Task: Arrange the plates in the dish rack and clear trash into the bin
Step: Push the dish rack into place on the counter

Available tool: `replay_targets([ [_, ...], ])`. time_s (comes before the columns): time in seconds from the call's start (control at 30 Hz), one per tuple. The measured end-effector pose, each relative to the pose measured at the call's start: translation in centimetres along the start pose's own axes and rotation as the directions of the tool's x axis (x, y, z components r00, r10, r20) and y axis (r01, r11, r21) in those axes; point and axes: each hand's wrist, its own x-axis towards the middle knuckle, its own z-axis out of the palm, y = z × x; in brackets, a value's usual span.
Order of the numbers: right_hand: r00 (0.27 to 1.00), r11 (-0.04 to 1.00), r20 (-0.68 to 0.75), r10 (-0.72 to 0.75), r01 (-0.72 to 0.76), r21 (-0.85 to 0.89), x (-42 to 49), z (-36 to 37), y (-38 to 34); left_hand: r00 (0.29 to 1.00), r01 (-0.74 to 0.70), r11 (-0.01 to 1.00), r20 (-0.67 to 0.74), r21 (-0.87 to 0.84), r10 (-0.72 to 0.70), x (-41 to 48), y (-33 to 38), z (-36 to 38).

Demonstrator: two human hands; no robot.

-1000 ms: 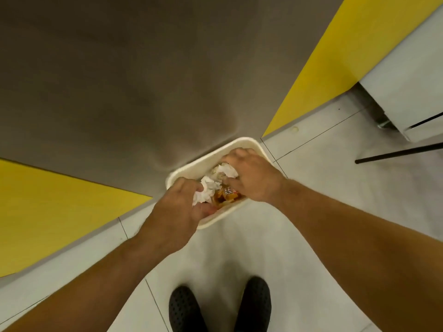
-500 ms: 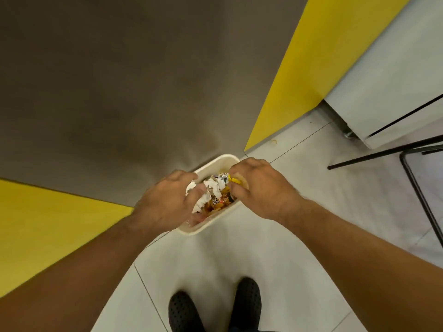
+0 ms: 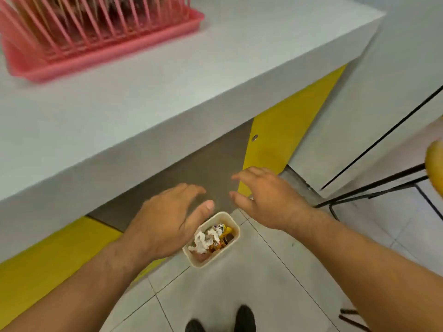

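- Since 0.5 s ago both hands have come up out of the bin. They were at its mouth in the trash, now they hover above it, and the view has tipped up to take in the counter top.
- Left hand [image 3: 165, 224]: fingers straight & spread, thumb out toward 1 o'clock, holds nothing. It overlaps the bin's 10 o'clock rim in the view.
- Right hand [image 3: 266, 197]: fingers loosely spread, pointing to 10 o'clock, holds nothing. It sits at 1 o'clock from the bin.
- Bin [image 3: 201, 264]: small cream rect. tub on the floor tiles [image 3: 251, 283], at the foot of the counter's grey/yellow front.
- Trash in the bin: crumpled white tissue [image 3: 202, 239] on its 8 o'clock side, orange/yellow wrappers [image 3: 224, 237] on its 3 o'clock side.
- Dish rack [image 3: 96, 56]: pink, on the white counter [image 3: 167, 104] at 11 o'clock of the frame. It is blurred, so contents can't be made out.
- Black shoes [image 3: 244, 318] at 6 o'clock, black chair frame [image 3: 374, 190] at 3 o'clock.
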Motion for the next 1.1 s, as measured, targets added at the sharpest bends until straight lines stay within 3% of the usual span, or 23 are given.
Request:
replay_targets([
  [0.17,0.993,0.997,-0.099,-0.059,0.053,-0.058,-0.7,-10.9,-2.5,0.981,-0.118,0.993,-0.153,0.014,0.119,0.6,5.2,-11.2],
  [0.3,0.977,0.994,-0.193,-0.094,0.082,-0.07,-1.0,-17.7,-4.5,0.951,-0.125,0.991,-0.279,0.04,0.131,1.1,6.8,-17.9],
  [0.5,0.956,0.988,-0.259,-0.134,0.108,-0.114,-1.7,-23.8,-7.5,0.931,-0.078,0.994,-0.352,0.072,0.098,1.4,7.3,-23.4],
  [0.87,0.928,0.987,-0.34,-0.15,0.12,-0.109,1.2,-26.2,-14.0,0.886,-0.142,0.989,-0.441,0.031,0.141,-0.1,3.6,-27.9],
  [1.1,0.916,0.985,-0.362,-0.172,0.169,-0.04,6.6,-22.3,-21.5,0.926,-0.144,0.989,-0.348,0.029,0.145,-1.5,-5.5,-29.4],
])
